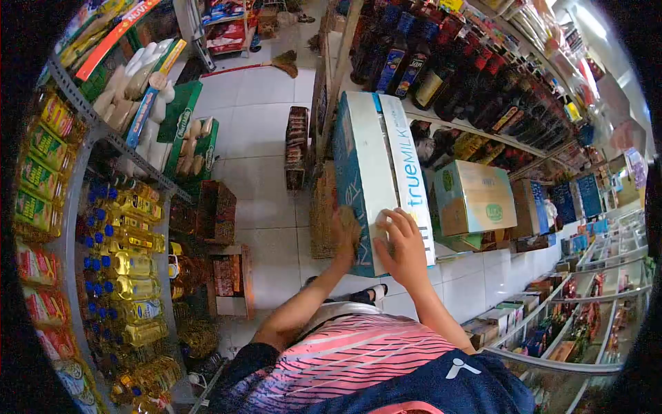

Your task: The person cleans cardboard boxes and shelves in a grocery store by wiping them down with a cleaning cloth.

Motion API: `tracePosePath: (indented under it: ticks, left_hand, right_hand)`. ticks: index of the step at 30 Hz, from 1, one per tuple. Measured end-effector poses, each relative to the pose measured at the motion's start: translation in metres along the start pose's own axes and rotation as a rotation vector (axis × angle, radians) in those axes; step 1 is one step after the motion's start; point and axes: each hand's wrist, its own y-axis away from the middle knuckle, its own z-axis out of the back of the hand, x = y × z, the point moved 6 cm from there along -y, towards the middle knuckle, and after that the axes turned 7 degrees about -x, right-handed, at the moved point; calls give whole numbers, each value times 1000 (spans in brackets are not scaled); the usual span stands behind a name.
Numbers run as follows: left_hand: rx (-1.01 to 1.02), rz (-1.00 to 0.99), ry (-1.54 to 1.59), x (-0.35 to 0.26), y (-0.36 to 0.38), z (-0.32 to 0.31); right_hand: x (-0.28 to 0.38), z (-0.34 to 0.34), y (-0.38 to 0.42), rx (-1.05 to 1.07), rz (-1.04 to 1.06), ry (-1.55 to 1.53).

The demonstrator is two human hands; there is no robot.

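The head camera looks forward and steeply down from the person's head, close above the shirt [386, 345].

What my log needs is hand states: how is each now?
Left hand: at the blue side of the milk box; blurred, open or closed can't be told.
Right hand: open, fingers spread on its white top.

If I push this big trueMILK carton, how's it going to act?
The carton looks stiff: its cardboard edges run straight. Being long and flat-sided, it would probably slide rather than roll. Its weight is unclear, since the contents are hidden.
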Motion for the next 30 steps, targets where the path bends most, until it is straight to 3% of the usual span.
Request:
tracePosePath:
  ticks: [1, 3, 4, 6, 7, 9, 11, 13, 15, 24, 27, 30]
  left_hand:
    - [53, -245, -320, -18, -12, -8]
    - [109, -513, -639, -56, -48, -30]
    - [62, -496, -385, -117, -64, -42]
    - [29, -479, -124, -177, -83, -52]
    - [37, -414, -161, -186, -98, -50]
    - [51, -359, -188, -177, -124, -38]
    - [21, -469, -398, -100, -137, -22]
    - [18, -339, -375, -40, -111, -2]
    - [5, -249, -335, -17, -88, 6]
    - [-8, -438, -246, -178, -180, -55]
    - [31, -404, -269, -178, -211, -64]
    - [79, -335, -338, -120, -208, -43]
  right_hand:
    - [0, -1, 0, -9, 7, -12]
    - [-1, -3, 0, -12, 8, -10]
    - [-2, -2, 0, -7, 12, -1]
    - [-1, 0, 0, -9, 8, -10]
    - [-1, 0, -1, 4, 4, -25]
    - [0, -1, -4, -1, 17, 7]
    - [-6, -2, 0, 41, 0, -21]
    - [-5, -1, -3, 64, 2, -21]
    - [-5, -1, -3, 44, 11, -19]
    - [-7, 1, -3, 12, 0, -22]
    - [-7, 3, -2, 3, 6, -37]
    - [-11, 5, 0, 14, -16, -39]
